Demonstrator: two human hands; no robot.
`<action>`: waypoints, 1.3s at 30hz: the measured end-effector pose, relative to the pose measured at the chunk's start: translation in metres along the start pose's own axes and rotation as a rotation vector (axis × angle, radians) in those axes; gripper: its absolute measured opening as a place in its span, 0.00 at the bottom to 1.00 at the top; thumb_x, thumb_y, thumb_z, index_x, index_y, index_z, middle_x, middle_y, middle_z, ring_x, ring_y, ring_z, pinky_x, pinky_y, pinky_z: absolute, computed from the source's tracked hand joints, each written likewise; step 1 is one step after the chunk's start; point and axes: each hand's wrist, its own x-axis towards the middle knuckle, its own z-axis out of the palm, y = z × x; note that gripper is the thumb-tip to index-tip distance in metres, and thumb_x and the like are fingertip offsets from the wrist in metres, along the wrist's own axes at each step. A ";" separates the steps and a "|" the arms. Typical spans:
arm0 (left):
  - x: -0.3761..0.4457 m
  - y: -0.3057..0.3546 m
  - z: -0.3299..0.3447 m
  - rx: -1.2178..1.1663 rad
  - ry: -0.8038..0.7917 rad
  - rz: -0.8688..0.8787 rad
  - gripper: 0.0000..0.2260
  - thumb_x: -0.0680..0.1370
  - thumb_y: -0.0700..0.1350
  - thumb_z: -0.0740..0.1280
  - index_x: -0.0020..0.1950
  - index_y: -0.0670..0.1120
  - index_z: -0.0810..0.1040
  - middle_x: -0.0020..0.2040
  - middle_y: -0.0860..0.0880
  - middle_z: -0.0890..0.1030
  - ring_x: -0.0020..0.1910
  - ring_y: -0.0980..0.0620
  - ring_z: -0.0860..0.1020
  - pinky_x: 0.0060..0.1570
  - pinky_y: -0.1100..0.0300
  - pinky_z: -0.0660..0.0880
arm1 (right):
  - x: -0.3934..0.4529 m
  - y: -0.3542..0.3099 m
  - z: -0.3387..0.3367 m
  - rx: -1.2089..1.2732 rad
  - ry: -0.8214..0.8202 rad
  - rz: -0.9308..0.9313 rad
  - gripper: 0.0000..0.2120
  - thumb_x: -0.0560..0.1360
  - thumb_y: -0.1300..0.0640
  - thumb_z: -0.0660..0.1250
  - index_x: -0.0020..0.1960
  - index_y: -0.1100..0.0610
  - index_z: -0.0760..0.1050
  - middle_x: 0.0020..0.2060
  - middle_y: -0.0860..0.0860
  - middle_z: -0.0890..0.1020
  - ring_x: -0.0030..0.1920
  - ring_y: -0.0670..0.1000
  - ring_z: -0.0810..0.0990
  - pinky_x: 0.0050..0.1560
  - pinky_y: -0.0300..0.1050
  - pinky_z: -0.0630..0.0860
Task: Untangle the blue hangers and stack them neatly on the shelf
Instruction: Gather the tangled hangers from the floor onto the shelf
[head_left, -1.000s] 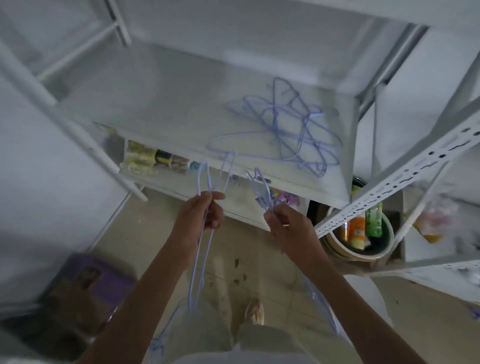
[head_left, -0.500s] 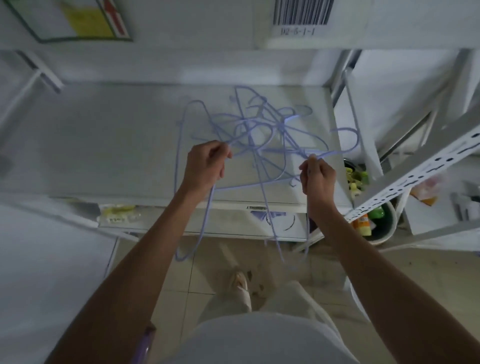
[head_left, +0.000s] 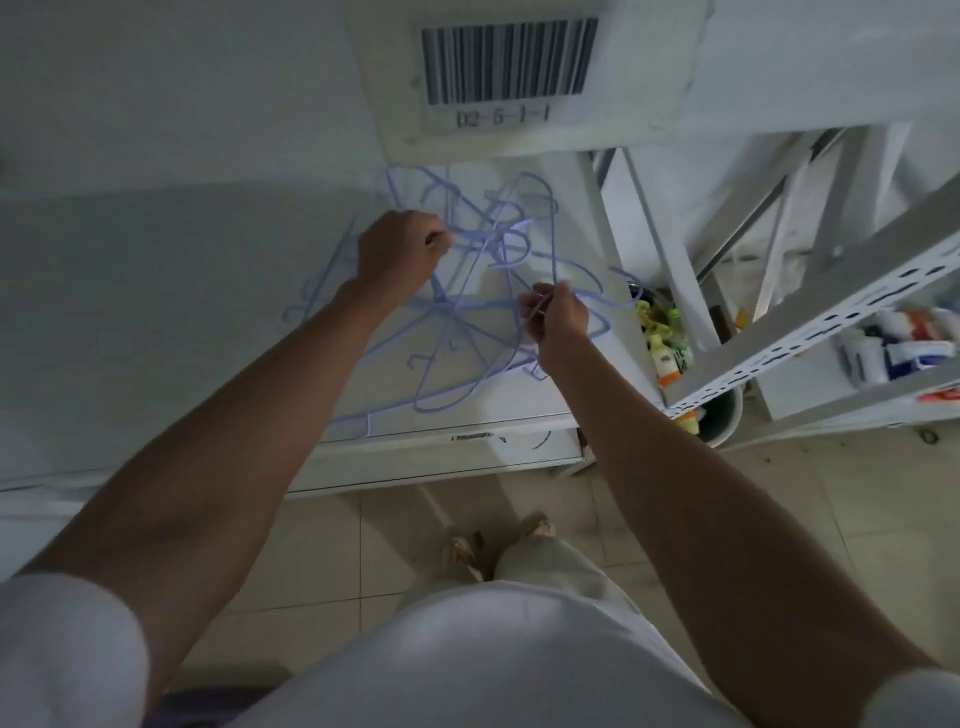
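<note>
White shelf board (head_left: 171, 322): flat, pale, front lip facing viewer, small dark label strip on lip. Tangle of blue hangers (head_left: 467, 322) lies on right part of board, wires crossing, hooks pointing several ways; lowest hanger reaches front edge. Left part of board bare. Shelf above carries barcode label (head_left: 506, 62). Tiled floor (head_left: 337, 561) below shelf. Bucket (head_left: 719, 421) stands on floor beside shelf's right end, holding bottles; contents partly hidden by perforated upright.
</note>
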 end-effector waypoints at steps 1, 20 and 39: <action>0.006 0.002 0.004 0.006 -0.049 0.008 0.13 0.80 0.52 0.64 0.50 0.45 0.84 0.46 0.40 0.85 0.50 0.38 0.83 0.46 0.50 0.78 | 0.001 -0.004 -0.001 -0.035 -0.032 0.036 0.14 0.86 0.57 0.56 0.45 0.58 0.74 0.36 0.58 0.81 0.32 0.52 0.79 0.29 0.39 0.74; -0.110 -0.068 -0.005 0.151 -0.150 -0.215 0.21 0.83 0.54 0.61 0.73 0.47 0.72 0.71 0.43 0.76 0.68 0.42 0.75 0.66 0.47 0.71 | -0.079 0.026 0.025 -0.860 -0.448 -0.518 0.13 0.81 0.54 0.61 0.38 0.53 0.74 0.35 0.47 0.75 0.39 0.48 0.73 0.45 0.47 0.69; -0.650 0.174 0.117 -0.116 0.021 -1.570 0.20 0.83 0.55 0.60 0.72 0.46 0.72 0.72 0.44 0.76 0.69 0.42 0.74 0.63 0.46 0.71 | -0.218 0.251 -0.121 -1.819 -2.161 -1.484 0.22 0.85 0.52 0.54 0.70 0.65 0.73 0.68 0.62 0.77 0.70 0.62 0.72 0.68 0.57 0.71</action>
